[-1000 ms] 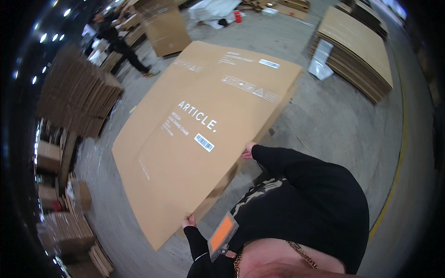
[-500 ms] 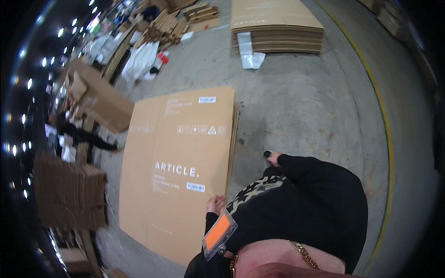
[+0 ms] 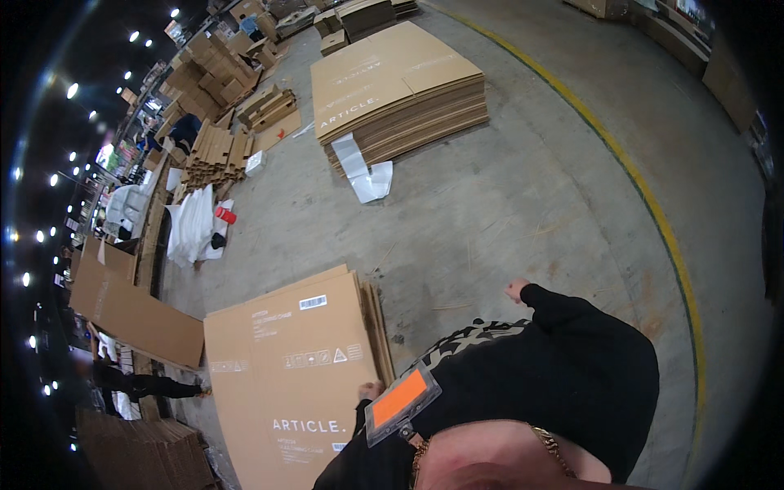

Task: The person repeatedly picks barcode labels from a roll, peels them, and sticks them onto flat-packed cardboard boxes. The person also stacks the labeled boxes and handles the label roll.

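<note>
A stack of flattened cardboard cartons (image 3: 282,367) lies at my lower left, with white print and a barcode label on its top sheet. Over its right edge is my left hand (image 3: 371,391), fingers curled in with nothing seen in them; I cannot tell whether it touches the cardboard. My right hand (image 3: 516,290) hangs above the concrete floor to the right, closed, and what it holds, if anything, is hidden. An orange badge in a clear holder (image 3: 400,406) hangs at my chest and covers part of the near side.
A taller stack of flat cartons (image 3: 400,90) stands ahead, a silvery strip (image 3: 359,173) hanging off its corner. A yellow floor line (image 3: 604,131) curves along the right. At far left, a person (image 3: 139,382) stands by a large carton (image 3: 139,314). White sheeting (image 3: 192,224) lies beyond.
My view has shifted, so both carton stacks sit lower and further left. My right hand has swung outward, away from the near stack. The dark item beside it earlier no longer shows.
</note>
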Tool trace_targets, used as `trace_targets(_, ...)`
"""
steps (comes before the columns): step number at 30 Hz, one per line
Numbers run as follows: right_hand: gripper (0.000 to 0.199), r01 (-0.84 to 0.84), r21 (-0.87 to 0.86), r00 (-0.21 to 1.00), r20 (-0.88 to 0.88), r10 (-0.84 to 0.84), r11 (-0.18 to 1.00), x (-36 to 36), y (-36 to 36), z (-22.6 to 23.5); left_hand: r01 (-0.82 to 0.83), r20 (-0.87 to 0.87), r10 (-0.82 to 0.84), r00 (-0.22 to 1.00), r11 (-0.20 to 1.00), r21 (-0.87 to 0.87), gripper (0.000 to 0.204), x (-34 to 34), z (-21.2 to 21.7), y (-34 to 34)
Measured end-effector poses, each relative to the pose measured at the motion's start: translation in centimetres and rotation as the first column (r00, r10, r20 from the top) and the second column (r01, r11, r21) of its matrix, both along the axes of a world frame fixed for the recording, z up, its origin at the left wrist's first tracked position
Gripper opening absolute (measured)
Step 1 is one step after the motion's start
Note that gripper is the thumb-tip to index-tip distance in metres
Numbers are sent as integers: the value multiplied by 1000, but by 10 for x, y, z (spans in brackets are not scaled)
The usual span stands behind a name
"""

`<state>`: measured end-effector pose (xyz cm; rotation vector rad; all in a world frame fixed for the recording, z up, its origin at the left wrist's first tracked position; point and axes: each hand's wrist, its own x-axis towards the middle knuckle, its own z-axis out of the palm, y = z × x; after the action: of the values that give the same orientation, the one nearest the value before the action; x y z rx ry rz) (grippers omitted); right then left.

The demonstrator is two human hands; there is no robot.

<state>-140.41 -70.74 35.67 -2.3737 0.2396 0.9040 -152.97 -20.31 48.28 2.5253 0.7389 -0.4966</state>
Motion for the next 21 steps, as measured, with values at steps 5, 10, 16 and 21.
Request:
trace_targets(5,32,371,94,922,84,-379,924,114,-60,45,-82,-74,44,996,757,-649,21,110,-1,-48)
trace_targets(10,34,431,403,889,-34,-457,808,211,13,67,21,-163,-77,984,948,-318,23,139,-17,-45)
trace_targets(16,36,-86,-15,950,299,86,996,281,1,41,145,-372,-258,892,941,-305,20,252,-38,-26)
trace_targets(21,38,50,-157,998,-15,-53,986,299,-58,29,372,-460,-469,754,882,-289,18,432,-20,-2)
